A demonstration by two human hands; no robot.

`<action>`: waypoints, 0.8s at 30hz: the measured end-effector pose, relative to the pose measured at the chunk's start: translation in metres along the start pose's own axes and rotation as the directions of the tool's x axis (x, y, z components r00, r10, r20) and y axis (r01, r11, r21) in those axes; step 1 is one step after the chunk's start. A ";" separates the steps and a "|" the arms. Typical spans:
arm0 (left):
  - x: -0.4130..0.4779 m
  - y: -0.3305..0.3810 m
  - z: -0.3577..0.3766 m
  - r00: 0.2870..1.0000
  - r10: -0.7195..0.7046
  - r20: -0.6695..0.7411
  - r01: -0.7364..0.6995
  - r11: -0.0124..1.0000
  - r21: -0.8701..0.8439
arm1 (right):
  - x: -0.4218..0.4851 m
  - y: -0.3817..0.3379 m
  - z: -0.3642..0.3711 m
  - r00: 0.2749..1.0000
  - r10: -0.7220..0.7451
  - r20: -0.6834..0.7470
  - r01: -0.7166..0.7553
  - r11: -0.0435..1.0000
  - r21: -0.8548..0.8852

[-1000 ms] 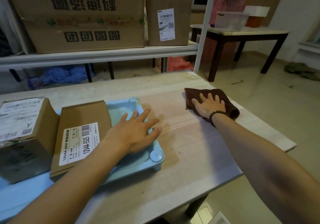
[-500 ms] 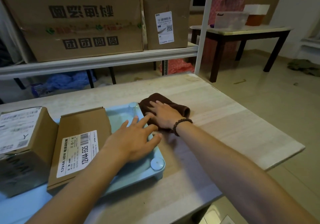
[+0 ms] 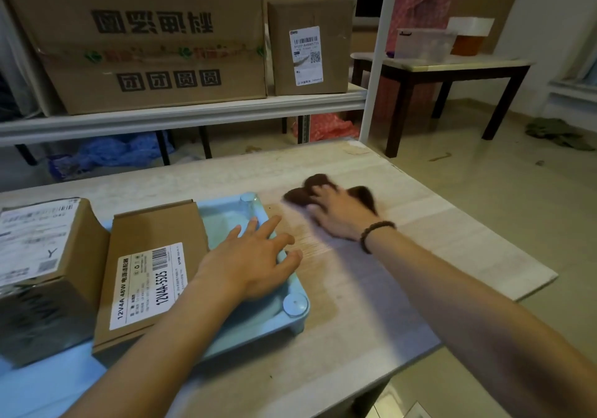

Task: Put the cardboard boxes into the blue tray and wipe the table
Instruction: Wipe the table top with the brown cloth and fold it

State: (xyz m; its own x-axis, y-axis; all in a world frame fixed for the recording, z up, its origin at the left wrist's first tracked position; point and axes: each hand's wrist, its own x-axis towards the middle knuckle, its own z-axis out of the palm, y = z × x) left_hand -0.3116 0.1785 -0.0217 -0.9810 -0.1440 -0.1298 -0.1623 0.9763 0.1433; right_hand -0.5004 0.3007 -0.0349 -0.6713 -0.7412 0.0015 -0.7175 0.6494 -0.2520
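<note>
Pale worktop (image 3: pixel 420 224), we see two boxes (image 3: pixel 151 272) in the blue tray (image 3: pixel 258 324), our left grip (image 3: pixel 252 262) wide, flat on its rim, our right grip (image 3: pixel 342 217) spread, pressing a blurred brown cloth (image 3: pixel 300 196) nearby

Matt cardboard boxes (image 3: pixel 151 275); smooth blue plastic tray (image 3: pixel 268 316); pale wood-grain table (image 3: pixel 371 304); brown fuzzy cloth (image 3: pixel 300 194).

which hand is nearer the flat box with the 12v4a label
Left. The left hand rests on the tray at its right rim, just beside the box. The right hand presses the cloth on the table, beyond the tray.
</note>
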 end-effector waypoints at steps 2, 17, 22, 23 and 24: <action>-0.001 0.002 0.000 1.000 0.000 -0.007 0.000 1.000 0.011 | 0.001 -0.030 0.013 0.993 -0.114 0.041 0.114 0.993 -0.006; 0.000 0.002 0.001 1.000 -0.002 -0.017 0.002 1.000 -0.011 | -0.011 0.012 -0.060 0.905 0.212 -0.369 0.140 0.671 0.728; -0.001 0.002 0.003 1.000 0.004 -0.026 -0.004 1.000 0.003 | -0.003 0.008 -0.048 0.880 0.161 -0.447 0.079 0.877 0.473; -0.001 0.003 0.002 1.000 0.001 -0.024 -0.001 1.000 0.004 | -0.001 0.007 -0.042 0.913 0.118 -0.391 0.050 0.918 0.393; -0.001 0.004 0.002 1.000 -0.001 -0.024 0.001 1.000 0.003 | 0.000 0.007 -0.035 0.956 0.066 -0.285 0.022 0.955 0.294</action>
State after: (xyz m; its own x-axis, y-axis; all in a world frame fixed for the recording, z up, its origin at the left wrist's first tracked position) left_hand -0.3109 0.1828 -0.0228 -0.9830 -0.1491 -0.1069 -0.1634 0.9765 0.1406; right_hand -0.5119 0.3115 -0.0030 -0.7421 -0.6174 0.2609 -0.6456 0.5539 -0.5257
